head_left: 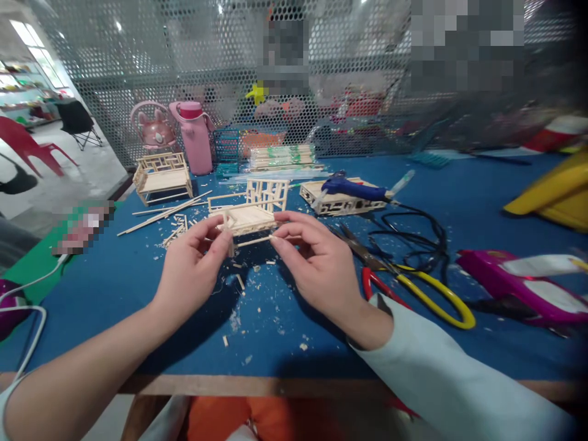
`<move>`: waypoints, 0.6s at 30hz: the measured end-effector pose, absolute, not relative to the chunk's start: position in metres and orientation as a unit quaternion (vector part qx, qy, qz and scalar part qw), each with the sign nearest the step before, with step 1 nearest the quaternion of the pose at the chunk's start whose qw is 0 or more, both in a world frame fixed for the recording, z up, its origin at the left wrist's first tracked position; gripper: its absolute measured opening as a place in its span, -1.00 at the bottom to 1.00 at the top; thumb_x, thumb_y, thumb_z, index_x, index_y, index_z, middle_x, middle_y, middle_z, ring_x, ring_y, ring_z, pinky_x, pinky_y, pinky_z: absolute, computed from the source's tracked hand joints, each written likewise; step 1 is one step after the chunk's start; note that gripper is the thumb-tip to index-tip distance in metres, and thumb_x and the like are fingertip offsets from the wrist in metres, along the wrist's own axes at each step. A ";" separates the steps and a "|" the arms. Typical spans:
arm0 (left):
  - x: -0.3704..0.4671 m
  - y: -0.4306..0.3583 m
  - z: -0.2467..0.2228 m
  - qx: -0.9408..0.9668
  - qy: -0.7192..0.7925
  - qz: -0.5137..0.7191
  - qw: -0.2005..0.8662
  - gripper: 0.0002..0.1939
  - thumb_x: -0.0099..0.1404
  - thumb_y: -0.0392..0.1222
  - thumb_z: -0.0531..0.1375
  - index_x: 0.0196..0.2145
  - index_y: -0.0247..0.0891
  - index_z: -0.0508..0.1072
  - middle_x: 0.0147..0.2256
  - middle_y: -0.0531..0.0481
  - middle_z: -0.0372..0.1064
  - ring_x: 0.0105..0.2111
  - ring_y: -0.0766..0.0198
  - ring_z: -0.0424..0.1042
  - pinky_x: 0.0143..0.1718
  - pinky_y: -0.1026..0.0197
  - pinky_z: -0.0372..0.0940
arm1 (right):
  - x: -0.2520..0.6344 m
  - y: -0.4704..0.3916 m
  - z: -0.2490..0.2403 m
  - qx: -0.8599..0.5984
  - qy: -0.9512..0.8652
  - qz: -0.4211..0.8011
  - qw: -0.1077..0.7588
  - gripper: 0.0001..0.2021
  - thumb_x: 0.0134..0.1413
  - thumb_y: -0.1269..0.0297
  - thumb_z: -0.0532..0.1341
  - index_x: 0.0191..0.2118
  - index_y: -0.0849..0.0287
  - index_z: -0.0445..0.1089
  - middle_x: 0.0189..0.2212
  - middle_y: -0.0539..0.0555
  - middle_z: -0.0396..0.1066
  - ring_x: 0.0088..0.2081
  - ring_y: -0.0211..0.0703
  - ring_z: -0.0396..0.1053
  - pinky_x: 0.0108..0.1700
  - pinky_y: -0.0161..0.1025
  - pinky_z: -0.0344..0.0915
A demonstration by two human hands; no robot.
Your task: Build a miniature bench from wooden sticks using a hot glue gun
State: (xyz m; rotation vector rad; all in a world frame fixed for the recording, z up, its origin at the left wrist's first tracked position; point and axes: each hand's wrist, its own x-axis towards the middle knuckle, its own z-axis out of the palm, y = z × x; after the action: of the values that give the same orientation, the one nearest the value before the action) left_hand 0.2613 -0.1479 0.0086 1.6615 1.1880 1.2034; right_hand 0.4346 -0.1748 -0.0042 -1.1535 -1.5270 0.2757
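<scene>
Between my two hands is a miniature wooden bench (250, 215) built of thin pale sticks, with a lattice back on its far right side. My left hand (195, 260) pinches its left front corner between thumb and fingers. At the right front corner, my right hand (316, 260) is closed, thumb and fingertips against the lower front stick (254, 242). The fingertips hide the joints there. A finished-looking miniature bench (164, 176) stands behind to the left. Loose sticks (168, 211) and short offcuts (177, 231) lie beside my left hand.
A blue glue gun (353, 188) rests on a wooden lattice piece (316, 199). Yellow-handled scissors (434, 294) and red-handled pliers (381, 285) lie to the right, near a purple device (523, 288). A pink flask (195, 141) stands before the perforated metal screen (349, 61).
</scene>
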 end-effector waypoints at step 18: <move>0.265 -0.140 -0.008 0.664 0.443 0.475 0.370 -0.72 0.14 -0.11 0.22 -0.21 -0.31 0.49 -0.35 -0.04 0.44 -0.38 0.29 0.37 -0.28 0.22 0.27 | 0.435 -0.175 0.004 -0.446 -0.722 0.032 0.529 -0.94 0.08 0.42 0.17 -0.38 0.17 0.37 -0.41 0.01 0.45 -0.36 -0.27 0.39 -0.29 -0.31 0.31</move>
State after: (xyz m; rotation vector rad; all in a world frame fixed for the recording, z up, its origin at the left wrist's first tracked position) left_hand 0.2652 -0.1401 -0.0082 1.7046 1.1365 1.2177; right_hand 0.4350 -0.1746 0.0043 -1.0653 -1.7236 0.0760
